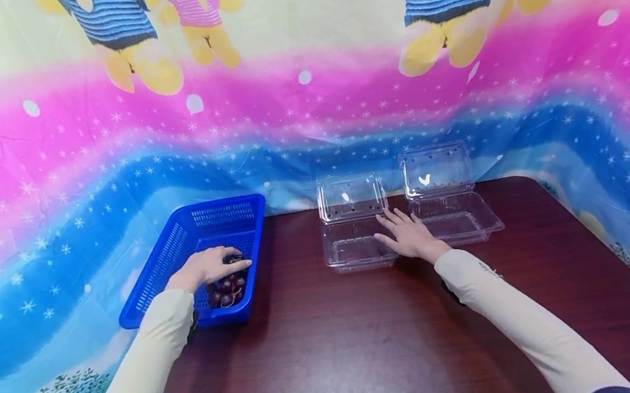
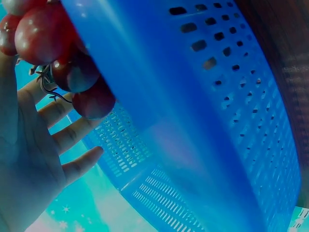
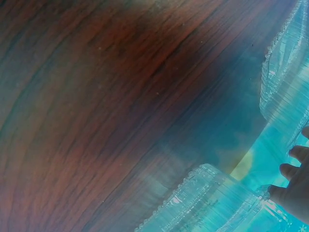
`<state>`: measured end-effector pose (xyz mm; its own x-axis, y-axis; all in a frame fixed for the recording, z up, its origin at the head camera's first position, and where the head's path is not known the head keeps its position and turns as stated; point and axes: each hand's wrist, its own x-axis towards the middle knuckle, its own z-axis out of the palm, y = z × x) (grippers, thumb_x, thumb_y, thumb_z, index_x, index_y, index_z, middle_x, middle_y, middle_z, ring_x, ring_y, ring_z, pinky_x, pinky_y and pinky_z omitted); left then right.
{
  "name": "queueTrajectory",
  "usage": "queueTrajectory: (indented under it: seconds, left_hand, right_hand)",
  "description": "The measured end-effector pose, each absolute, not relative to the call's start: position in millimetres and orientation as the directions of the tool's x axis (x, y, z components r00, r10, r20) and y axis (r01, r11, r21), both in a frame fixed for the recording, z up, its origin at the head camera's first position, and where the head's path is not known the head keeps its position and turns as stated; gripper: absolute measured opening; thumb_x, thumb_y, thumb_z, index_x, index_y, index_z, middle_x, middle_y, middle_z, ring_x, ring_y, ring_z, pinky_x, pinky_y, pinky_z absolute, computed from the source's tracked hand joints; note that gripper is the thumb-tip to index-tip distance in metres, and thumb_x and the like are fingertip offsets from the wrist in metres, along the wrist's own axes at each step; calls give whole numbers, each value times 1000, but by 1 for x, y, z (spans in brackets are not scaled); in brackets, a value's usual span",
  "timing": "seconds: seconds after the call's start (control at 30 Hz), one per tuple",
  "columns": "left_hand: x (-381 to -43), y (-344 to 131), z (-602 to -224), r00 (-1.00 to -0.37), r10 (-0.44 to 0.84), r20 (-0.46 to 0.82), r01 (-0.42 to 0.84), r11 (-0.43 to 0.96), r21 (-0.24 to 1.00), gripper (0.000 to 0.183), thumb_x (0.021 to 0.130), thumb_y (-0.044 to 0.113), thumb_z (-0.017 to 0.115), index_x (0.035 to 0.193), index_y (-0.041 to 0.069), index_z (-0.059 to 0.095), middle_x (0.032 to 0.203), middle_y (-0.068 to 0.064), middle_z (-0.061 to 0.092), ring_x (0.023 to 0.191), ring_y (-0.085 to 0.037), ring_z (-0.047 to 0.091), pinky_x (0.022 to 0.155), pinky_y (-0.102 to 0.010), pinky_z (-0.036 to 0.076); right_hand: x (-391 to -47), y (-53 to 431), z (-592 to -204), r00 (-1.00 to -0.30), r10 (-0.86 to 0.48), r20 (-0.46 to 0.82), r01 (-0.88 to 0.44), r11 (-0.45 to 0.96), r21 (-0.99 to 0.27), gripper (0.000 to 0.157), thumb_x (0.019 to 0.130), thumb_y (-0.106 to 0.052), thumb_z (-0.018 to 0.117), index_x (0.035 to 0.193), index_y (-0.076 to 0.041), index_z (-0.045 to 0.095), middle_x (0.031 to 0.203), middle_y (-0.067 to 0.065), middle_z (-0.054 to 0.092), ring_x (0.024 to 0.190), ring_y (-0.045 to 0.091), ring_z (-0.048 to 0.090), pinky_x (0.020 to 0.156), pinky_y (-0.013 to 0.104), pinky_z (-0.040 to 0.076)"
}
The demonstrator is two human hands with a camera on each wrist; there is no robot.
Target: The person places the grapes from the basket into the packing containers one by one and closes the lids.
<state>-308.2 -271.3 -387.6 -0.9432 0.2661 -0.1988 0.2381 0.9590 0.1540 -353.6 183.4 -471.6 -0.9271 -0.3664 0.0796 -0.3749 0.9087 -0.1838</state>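
Dark red grapes [image 1: 228,293] lie in the near end of a blue perforated basket [image 1: 226,317], the left hand [image 1: 206,266] over them, fingers loosely extended. The right hand [image 1: 409,237], fingers spread, is between two open clear clamshells [image 1: 350,202] on the brown worktop [image 1: 340,362].

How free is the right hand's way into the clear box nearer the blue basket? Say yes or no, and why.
Yes, most likely: the right hand is spread at the right side of that clear box, whose lid stands open, and nothing seems to cover the top.
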Motion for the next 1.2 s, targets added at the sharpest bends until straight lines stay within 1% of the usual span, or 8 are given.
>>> queueTrajectory:
  seconds: [0.17, 0.33, 0.57, 0.8, 1.1, 1.2]
  left_hand:
    - [-308, -271, -384, -937, 266, -228, 230, 958, 172, 77, 83, 72, 39, 134, 16, 48, 139, -16, 44, 127, -40, 40, 99, -58, 33]
    - [-308, -272, -381, -923, 277, -267, 233, 955, 185, 69, 87, 64, 42, 135, 15, 46, 140, -19, 42, 127, -42, 38, 98, -59, 34]
    - [-309, -272, -378, -906, 326, -271, 259, 932, 254, 61, 88, 55, 49, 131, 12, 50, 135, -21, 46, 124, -42, 41, 97, -57, 36]
    - [-309, -272, -378, -898, 353, -264, 271, 915, 300, 55, 87, 48, 55, 125, 9, 53, 129, -23, 50, 119, -41, 45, 95, -55, 38]
    - [-313, -272, -380, -897, 332, -292, 240, 920, 309, 58, 83, 49, 60, 123, 7, 52, 131, -27, 45, 118, -42, 44, 94, -56, 38]
    - [-314, -272, -381, -897, 329, -296, 232, 920, 316, 58, 82, 49, 61, 121, 7, 52, 129, -27, 46, 114, -40, 46, 92, -54, 40]
  right_hand:
    - [-353, 183, -471, -927, -366, 79, -375, 908, -186, 63, 96, -53, 32, 146, -15, 28, 153, 13, 21, 140, 35, 16, 107, 60, 16]
    - [-353, 183, -470, -927, -366, 80, -375, 909, -183, 62, 96, -52, 33, 146, -15, 28, 153, 13, 21, 140, 35, 16, 107, 60, 17]
    - [-353, 184, -471, -927, -365, 87, -375, 909, -182, 62, 96, -52, 33, 146, -15, 29, 152, 13, 22, 140, 35, 17, 107, 61, 17]
    - [-352, 184, -471, -929, -364, 65, -370, 909, -191, 63, 96, -54, 31, 147, -16, 27, 153, 12, 20, 141, 34, 14, 108, 60, 16]
    - [-352, 184, -472, -929, -363, 66, -369, 910, -187, 64, 96, -54, 31, 147, -16, 27, 153, 12, 19, 141, 34, 13, 108, 60, 16]
    - [-352, 184, -472, -929, -363, 66, -369, 910, -189, 64, 96, -54, 31, 147, -15, 27, 153, 13, 19, 141, 34, 14, 108, 60, 16]
